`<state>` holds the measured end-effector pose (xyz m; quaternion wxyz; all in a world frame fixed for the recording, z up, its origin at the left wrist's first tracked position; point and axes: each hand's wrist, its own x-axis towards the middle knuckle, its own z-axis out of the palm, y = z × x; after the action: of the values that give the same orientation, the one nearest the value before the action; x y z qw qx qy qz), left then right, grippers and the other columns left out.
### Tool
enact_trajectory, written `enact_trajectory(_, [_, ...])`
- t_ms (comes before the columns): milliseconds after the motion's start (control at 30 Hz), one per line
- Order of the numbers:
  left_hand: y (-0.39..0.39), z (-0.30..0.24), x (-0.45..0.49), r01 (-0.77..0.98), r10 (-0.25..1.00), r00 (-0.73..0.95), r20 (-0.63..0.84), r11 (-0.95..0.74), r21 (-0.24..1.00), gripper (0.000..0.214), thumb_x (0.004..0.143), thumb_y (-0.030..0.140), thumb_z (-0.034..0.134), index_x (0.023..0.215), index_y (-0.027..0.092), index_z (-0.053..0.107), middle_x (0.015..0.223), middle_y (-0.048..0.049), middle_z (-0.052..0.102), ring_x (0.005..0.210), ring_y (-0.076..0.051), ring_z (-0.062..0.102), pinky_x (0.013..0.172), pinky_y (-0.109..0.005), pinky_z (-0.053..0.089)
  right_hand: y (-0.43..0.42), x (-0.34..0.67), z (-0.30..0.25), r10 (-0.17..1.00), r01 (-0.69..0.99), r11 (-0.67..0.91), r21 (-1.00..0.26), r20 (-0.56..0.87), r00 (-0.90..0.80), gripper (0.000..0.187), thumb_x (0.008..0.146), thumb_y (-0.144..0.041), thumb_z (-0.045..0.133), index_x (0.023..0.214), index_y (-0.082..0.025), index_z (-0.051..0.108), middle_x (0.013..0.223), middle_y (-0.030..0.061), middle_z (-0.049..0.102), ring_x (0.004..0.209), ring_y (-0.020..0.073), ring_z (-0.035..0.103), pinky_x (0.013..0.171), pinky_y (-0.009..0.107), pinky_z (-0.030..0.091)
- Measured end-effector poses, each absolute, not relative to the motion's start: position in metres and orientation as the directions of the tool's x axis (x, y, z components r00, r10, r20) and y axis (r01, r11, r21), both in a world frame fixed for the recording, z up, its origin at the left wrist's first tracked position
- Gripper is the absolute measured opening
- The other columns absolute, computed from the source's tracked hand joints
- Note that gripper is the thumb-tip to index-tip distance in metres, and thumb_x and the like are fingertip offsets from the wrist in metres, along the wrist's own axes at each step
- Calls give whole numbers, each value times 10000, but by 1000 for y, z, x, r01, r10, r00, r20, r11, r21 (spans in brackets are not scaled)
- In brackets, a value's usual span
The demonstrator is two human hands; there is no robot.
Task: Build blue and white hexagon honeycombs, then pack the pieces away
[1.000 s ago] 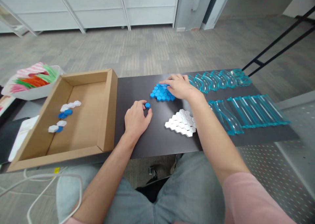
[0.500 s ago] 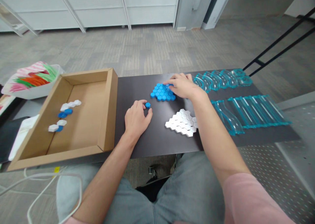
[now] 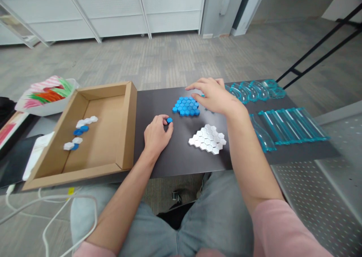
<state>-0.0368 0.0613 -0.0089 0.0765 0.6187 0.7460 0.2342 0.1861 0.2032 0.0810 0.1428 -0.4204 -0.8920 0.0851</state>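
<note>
My left hand (image 3: 157, 133) rests on the dark table with a small blue hexagonal tile (image 3: 169, 120) between its thumb and index finger. Just beyond it lies a flat cluster of blue hexagonal tiles (image 3: 186, 107), packed edge to edge. My right hand (image 3: 210, 95) hovers at the cluster's right side, its fingers apart and nothing visible in them. Nearer to me, a similar patch of white hexagonal tiles (image 3: 207, 139) lies on the table, left of my right forearm.
An open cardboard box (image 3: 126, 129) stands at the left, with white tiles (image 3: 86, 121) and blue tiles (image 3: 81, 130) inside. Straight clear teal tubes (image 3: 292, 126) and curved ones (image 3: 251, 91) lie at the right. A white bin (image 3: 52, 107) of colourful items sits beyond the box.
My right hand has lifted off the blue cluster and its fingers have spread, uncovering the cluster's right side. My left hand stays by the single blue tile. The view has shifted slightly.
</note>
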Motion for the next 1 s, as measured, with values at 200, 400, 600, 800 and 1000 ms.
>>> enact_trajectory(200, [62, -8, -35, 897, 958, -227, 177, 134, 422, 263, 1046, 357, 657, 1284, 246, 675, 1162, -58, 770, 1078, -245, 759, 898, -355, 570, 204, 205, 62, 877, 836, 480, -265, 153, -455, 471, 1105, -265, 464, 1466, -274, 766, 1536, 132, 708, 1424, 403, 556, 1153, 585, 387])
enact_trajectory(400, [61, -7, -34, 902, 957, -221, 188, 128, 413, 269, 1051, 351, 656, 1291, 231, 675, 1168, -66, 763, 1085, -248, 759, 905, -357, 569, 217, 194, 38, 875, 846, 471, -250, 11, -484, 514, 1097, -262, 420, 1495, -278, 745, 1605, 106, 703, 1451, 399, 536, 1174, 610, 358])
enact_trajectory(600, [59, -4, -33, 903, 958, -221, 184, 130, 409, 260, 1045, 342, 652, 1281, 236, 679, 1164, -72, 759, 1085, -247, 761, 918, -353, 578, 224, 192, 33, 897, 871, 432, -234, 13, -442, 548, 1084, -307, 433, 1558, -242, 701, 1514, 143, 764, 1450, 418, 552, 1175, 621, 344])
enact_trajectory(800, [60, -6, -34, 903, 957, -226, 184, 135, 407, 259, 1049, 353, 650, 1280, 241, 679, 1164, -68, 757, 1070, -243, 759, 895, -348, 575, 231, 196, 26, 902, 876, 423, -233, 19, -430, 521, 1076, -309, 461, 1512, -256, 740, 1407, 147, 818, 1400, 427, 612, 1174, 639, 362])
enact_trajectory(1000, [60, -7, -34, 907, 956, -222, 191, 131, 400, 255, 1049, 346, 656, 1277, 234, 682, 1160, -64, 755, 1062, -242, 756, 886, -348, 566, 232, 195, 24, 902, 871, 418, -259, 6, -431, 518, 1081, -302, 474, 1534, -290, 725, 1448, 110, 806, 1460, 430, 563, 1210, 662, 334])
